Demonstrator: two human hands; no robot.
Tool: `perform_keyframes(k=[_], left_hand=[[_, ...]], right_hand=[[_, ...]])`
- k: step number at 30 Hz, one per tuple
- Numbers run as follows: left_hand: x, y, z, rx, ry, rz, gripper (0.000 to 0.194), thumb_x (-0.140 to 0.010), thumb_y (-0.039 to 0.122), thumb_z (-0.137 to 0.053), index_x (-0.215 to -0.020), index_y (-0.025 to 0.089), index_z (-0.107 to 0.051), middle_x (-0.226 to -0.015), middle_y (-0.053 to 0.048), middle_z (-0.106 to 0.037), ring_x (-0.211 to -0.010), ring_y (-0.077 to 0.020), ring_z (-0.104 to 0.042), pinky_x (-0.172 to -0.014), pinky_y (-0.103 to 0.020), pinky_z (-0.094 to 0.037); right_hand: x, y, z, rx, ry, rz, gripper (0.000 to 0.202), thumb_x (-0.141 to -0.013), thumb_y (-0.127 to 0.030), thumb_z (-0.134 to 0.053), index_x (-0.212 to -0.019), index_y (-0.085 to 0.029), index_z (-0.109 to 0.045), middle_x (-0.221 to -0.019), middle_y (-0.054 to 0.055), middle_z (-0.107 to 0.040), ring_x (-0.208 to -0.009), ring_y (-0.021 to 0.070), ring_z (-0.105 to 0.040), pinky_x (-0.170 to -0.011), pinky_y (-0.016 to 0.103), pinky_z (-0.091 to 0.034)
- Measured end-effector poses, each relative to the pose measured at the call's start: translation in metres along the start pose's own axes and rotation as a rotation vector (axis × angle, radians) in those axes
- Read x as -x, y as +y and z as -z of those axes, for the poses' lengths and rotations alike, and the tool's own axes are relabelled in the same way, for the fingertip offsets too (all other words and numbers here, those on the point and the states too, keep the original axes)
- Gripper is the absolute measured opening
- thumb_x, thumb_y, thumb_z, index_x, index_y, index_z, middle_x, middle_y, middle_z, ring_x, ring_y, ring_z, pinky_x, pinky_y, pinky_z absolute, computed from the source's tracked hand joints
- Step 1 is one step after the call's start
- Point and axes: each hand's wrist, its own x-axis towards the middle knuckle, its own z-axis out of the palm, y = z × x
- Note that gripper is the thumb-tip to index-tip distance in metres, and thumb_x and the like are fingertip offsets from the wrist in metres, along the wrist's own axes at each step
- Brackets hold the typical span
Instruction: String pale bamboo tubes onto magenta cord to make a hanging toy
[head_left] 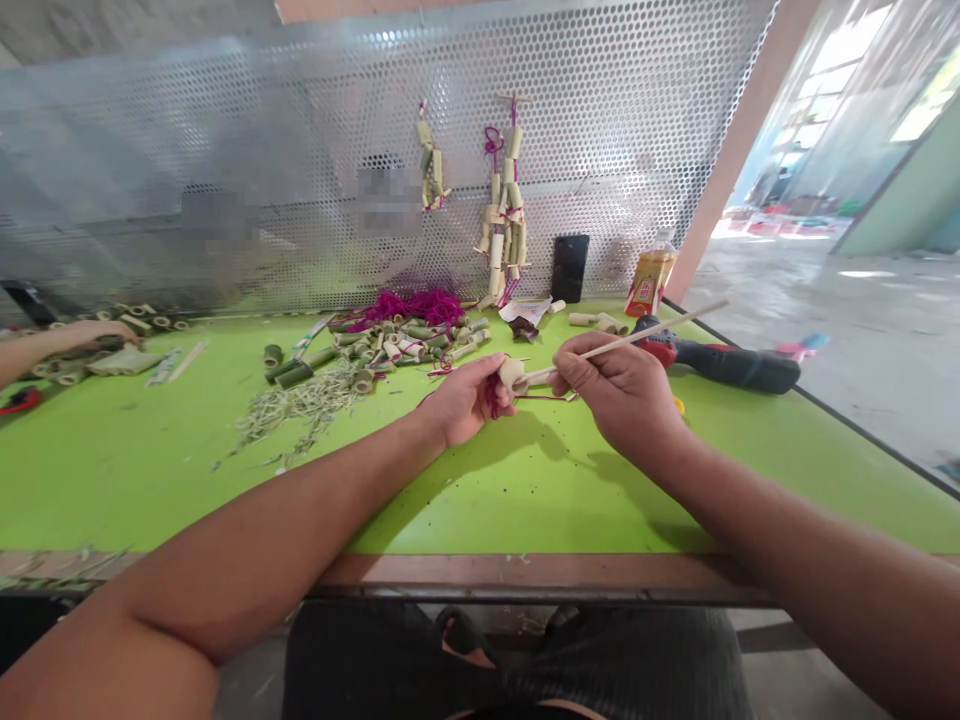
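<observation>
My left hand (471, 402) is closed around a short pale bamboo tube (513, 374), with dark magenta cord (493, 398) bunched against the fingers. From the right, my right hand (616, 385) pinches a long thin wooden stick (660, 326). The stick's near end is at the tube's open end; how far inside it reaches I cannot tell. Its other end points up and to the right. A strand of the cord lies on the green tabletop just below the hands.
Bamboo pieces (405, 342), magenta cord (420, 308) and shavings (300, 405) lie left. A power drill (720, 362) rests right, near a bottle (651, 275) and phone (570, 268). Strung bamboo figures (513, 215) hang on the perforated panel (300, 150). Another person's hand (97, 335) is far left.
</observation>
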Motion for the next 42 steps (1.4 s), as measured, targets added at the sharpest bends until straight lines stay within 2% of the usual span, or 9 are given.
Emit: perform_keyframes(k=[3, 5, 12, 21, 31, 42], left_hand=[[-0.0016, -0.0018, -0.0010, -0.005, -0.029, 0.019, 0.031, -0.099, 0.040, -0.050, -0.090, 0.014, -0.063, -0.072, -0.005, -0.069, -0.057, -0.0145, -0.066, -0.059, -0.028, -0.057], [-0.0020, -0.0021, -0.0018, -0.008, -0.036, 0.032, 0.034, -0.100, 0.043, -0.049, -0.088, 0.014, -0.062, -0.069, -0.006, -0.068, -0.056, -0.0156, -0.067, -0.057, -0.027, -0.056], [-0.0034, -0.0009, -0.0003, -0.041, 0.021, 0.018, 0.040, -0.102, 0.043, -0.043, -0.082, 0.013, -0.061, -0.060, -0.006, -0.066, -0.051, -0.0138, -0.065, -0.052, -0.022, -0.051], [-0.0033, 0.0003, -0.0043, 0.005, 0.044, 0.007, 0.039, -0.104, 0.035, -0.039, -0.082, 0.012, -0.060, -0.060, -0.004, -0.065, -0.048, -0.0129, -0.063, -0.053, -0.023, -0.053], [-0.0006, -0.0006, -0.0073, -0.010, 0.041, 0.013, 0.036, -0.102, 0.039, -0.048, -0.079, 0.013, -0.060, -0.061, -0.004, -0.064, -0.048, -0.0117, -0.062, -0.053, -0.024, -0.055], [-0.0025, -0.0017, -0.0046, 0.000, 0.056, -0.003, 0.030, -0.101, 0.037, -0.049, -0.086, 0.013, -0.058, -0.064, -0.003, -0.065, -0.048, -0.0113, -0.061, -0.053, -0.025, -0.057]], right_hand=[[0.0017, 0.0017, -0.0026, 0.022, -0.012, 0.057, 0.026, -0.095, -0.025, -0.060, -0.071, -0.018, -0.067, -0.077, 0.001, -0.069, -0.066, 0.0126, -0.063, -0.063, 0.026, -0.048], [0.0021, 0.0024, -0.0032, 0.029, -0.024, 0.079, 0.024, -0.095, -0.026, -0.061, -0.073, -0.019, -0.068, -0.078, 0.001, -0.070, -0.067, 0.0124, -0.063, -0.063, 0.025, -0.048], [-0.0003, 0.0025, -0.0011, -0.019, -0.021, 0.000, 0.030, -0.095, -0.026, -0.059, -0.067, -0.018, -0.068, -0.078, 0.002, -0.069, -0.068, 0.0136, -0.063, -0.062, 0.026, -0.048], [0.0051, 0.0003, 0.0008, 0.099, 0.013, 0.116, 0.019, -0.095, -0.027, -0.060, -0.079, -0.020, -0.067, -0.075, 0.001, -0.069, -0.067, 0.0143, -0.063, -0.064, 0.028, -0.048], [0.0057, 0.0042, -0.0025, 0.115, -0.056, 0.134, 0.016, -0.096, -0.031, -0.058, -0.088, -0.021, -0.069, -0.083, 0.004, -0.073, -0.074, 0.0176, -0.066, -0.066, 0.030, -0.050], [0.0038, 0.0022, 0.0000, 0.125, -0.069, 0.112, 0.020, -0.096, -0.029, -0.057, -0.081, -0.020, -0.068, -0.077, 0.002, -0.071, -0.068, 0.0152, -0.063, -0.064, 0.028, -0.047]])
